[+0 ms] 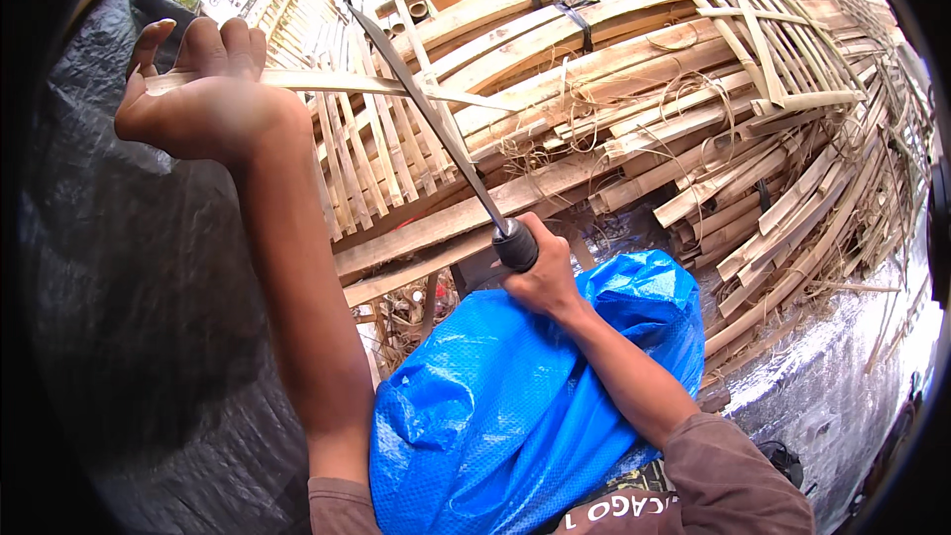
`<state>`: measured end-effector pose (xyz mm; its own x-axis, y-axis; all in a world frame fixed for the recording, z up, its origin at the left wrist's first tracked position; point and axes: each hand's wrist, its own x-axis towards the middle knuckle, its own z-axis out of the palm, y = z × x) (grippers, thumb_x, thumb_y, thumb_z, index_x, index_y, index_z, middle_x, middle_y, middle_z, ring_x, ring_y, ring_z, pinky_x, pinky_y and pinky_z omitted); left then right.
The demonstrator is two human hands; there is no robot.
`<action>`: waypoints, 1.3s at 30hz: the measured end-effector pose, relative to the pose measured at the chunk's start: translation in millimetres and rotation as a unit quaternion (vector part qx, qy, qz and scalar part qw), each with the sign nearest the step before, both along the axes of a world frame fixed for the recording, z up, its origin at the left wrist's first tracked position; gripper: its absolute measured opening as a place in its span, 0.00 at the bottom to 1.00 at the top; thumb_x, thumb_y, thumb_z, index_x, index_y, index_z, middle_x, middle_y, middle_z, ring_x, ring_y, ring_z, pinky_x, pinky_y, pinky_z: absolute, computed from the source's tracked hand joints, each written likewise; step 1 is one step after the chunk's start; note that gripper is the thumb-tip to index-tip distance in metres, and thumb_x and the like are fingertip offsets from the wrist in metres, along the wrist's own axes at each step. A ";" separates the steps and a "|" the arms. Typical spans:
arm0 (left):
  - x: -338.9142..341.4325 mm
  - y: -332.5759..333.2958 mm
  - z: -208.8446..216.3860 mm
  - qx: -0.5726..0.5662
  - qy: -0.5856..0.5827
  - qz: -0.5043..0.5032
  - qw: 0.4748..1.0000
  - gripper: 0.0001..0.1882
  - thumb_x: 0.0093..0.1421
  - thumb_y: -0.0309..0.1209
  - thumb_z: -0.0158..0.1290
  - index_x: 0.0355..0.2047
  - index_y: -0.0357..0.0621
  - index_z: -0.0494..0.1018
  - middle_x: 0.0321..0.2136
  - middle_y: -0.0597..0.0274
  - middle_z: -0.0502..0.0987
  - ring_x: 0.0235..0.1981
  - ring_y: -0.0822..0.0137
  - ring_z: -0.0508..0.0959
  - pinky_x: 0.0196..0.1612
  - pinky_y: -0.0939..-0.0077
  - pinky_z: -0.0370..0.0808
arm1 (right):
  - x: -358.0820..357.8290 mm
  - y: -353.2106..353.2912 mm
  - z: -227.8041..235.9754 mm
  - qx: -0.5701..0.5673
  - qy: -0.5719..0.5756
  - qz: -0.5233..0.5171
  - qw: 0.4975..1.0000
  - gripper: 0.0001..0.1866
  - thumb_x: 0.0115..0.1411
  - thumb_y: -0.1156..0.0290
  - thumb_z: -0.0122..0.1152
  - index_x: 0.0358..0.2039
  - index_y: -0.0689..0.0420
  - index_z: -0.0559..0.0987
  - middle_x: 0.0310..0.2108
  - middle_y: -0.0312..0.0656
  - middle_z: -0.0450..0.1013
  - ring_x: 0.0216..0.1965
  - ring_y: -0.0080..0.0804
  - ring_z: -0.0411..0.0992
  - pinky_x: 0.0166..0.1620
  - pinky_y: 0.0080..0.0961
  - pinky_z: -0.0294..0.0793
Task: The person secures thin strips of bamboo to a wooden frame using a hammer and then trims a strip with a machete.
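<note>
My left hand (220, 104) is raised at the upper left, its fingers closed around a thin, pale bamboo strip (332, 81). The strip runs out to the right and narrows to a point. In the middle, my right hand (548, 280) grips the dark handle of a long knife (436, 124). Its narrow blade slants up and to the left, crossing the strip. Whether blade and strip touch, I cannot tell. A blue plastic tarp (475, 406) covers my lap beneath the right forearm.
Stacked bamboo slats (594, 50) fill the far side, with a slatted bamboo panel (357, 139) at the left. More split bamboo pieces (783, 228) lie piled at the right, above a silvery sheet (802, 446). A dark tarp (149, 317) hangs along the left side.
</note>
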<state>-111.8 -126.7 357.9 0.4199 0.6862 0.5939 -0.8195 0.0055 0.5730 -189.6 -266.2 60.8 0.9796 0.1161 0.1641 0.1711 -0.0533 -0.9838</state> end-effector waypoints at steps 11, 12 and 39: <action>3.3 16.2 -4.3 0.026 -0.002 0.002 1.000 0.13 0.55 0.35 0.35 0.33 0.41 0.66 0.14 0.67 0.53 0.15 0.74 0.47 0.18 0.78 0.46 | 1.2 -9.5 -15.8 -0.058 0.124 -0.092 0.986 0.18 0.43 0.69 0.68 0.35 0.60 0.75 0.24 0.50 0.77 0.29 0.42 0.79 0.34 0.35 0.75; 3.4 13.4 -2.7 0.026 -0.003 -0.007 1.000 0.13 0.55 0.35 0.35 0.33 0.42 0.65 0.14 0.67 0.53 0.15 0.74 0.47 0.18 0.78 0.46 | 0.9 -9.6 -18.9 -0.053 0.088 -0.077 0.992 0.18 0.43 0.70 0.68 0.35 0.60 0.74 0.24 0.50 0.77 0.28 0.44 0.79 0.34 0.36 0.75; 20.1 8.8 6.5 0.037 0.019 -0.013 0.999 0.13 0.58 0.35 0.32 0.30 0.40 0.62 0.11 0.68 0.48 0.13 0.74 0.44 0.19 0.74 0.44 | 4.0 -10.1 -64.2 -0.028 0.169 -0.108 0.979 0.17 0.44 0.67 0.68 0.34 0.61 0.76 0.26 0.42 0.76 0.28 0.31 0.74 0.34 0.31 0.74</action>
<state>-91.7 -117.8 364.4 0.4611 0.6298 0.6251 -0.7968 -0.0162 0.6040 -185.6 -276.3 -3.4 0.9795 -0.1002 -0.1746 -0.1851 -0.1070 -0.9769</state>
